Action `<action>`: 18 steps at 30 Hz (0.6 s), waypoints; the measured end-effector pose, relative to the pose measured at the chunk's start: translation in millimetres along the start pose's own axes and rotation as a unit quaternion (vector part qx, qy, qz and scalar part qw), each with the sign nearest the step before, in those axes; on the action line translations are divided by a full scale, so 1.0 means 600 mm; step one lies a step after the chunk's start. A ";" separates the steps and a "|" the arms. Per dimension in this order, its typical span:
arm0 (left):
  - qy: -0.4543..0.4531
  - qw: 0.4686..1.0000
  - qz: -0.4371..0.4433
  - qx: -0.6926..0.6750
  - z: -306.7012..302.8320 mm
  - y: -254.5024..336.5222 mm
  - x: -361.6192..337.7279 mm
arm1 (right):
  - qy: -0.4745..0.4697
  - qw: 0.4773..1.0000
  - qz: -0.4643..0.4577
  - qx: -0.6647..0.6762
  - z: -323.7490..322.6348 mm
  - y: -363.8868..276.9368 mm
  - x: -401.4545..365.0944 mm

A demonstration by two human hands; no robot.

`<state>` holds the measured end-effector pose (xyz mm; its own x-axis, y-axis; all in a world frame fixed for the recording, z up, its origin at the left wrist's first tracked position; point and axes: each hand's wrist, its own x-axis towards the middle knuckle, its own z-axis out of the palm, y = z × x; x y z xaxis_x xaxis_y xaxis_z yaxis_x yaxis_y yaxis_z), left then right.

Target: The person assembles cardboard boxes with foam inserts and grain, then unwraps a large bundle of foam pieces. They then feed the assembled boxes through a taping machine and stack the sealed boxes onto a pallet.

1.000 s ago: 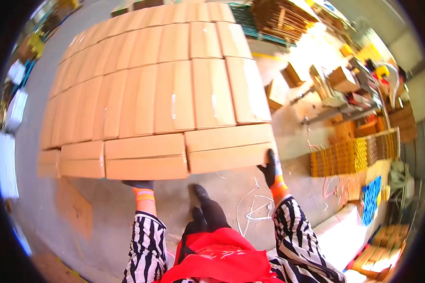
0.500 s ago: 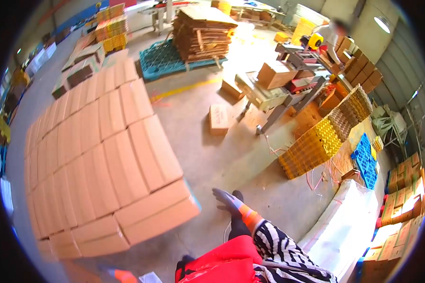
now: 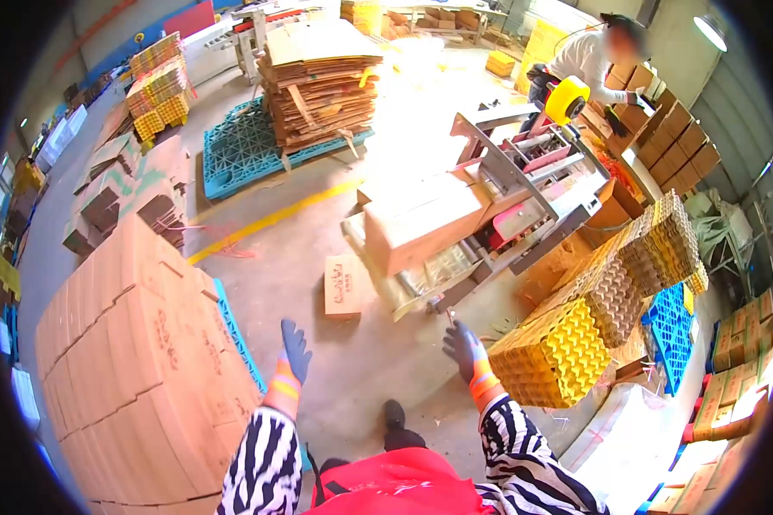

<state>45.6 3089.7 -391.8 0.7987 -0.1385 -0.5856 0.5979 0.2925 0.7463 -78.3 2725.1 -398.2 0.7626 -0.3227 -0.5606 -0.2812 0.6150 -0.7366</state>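
Both hands wear grey gloves with orange cuffs and are held out in front of a red apron. My left hand (image 3: 296, 350) is open and empty, beside the big stack of cartons (image 3: 159, 343) on the left. Fingers apart, my right hand (image 3: 464, 350) holds nothing and is nearest to the yellow egg trays (image 3: 558, 352). Beyond the hands, a small carton (image 3: 342, 286) stands on the floor. A larger carton (image 3: 421, 223) lies on the end of the machine's conveyor (image 3: 442, 266).
A co-worker in a white top (image 3: 580, 56) reaches toward cartons (image 3: 678, 142) behind the machine. Flattened cardboard (image 3: 322, 86) is piled on a teal pallet (image 3: 232, 154). A blue pallet (image 3: 672, 330) and a white wrapped bundle (image 3: 623, 438) are at right.
The view has moved nearer the machine and conveyor. My left hand has risen from the bottom edge to the front, and my right hand has moved right in the view.
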 end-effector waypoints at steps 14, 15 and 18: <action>-0.177 0.953 0.014 -0.247 0.013 -0.056 0.270 | 0.197 0.921 -0.324 0.086 -0.186 -0.414 0.565; -0.146 0.953 -0.004 -0.264 0.011 -0.034 0.256 | 0.185 0.932 -0.297 0.096 -0.186 -0.412 0.567; -0.047 0.946 -0.050 -0.318 0.046 0.013 0.192 | 0.156 0.952 -0.240 0.106 -0.183 -0.412 0.567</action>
<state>144.4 3049.8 -444.6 0.7606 -0.2707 -0.5901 0.5334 0.7788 0.3302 186.8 2383.9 -448.4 0.5545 -0.7811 -0.2870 0.2059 0.4629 -0.8622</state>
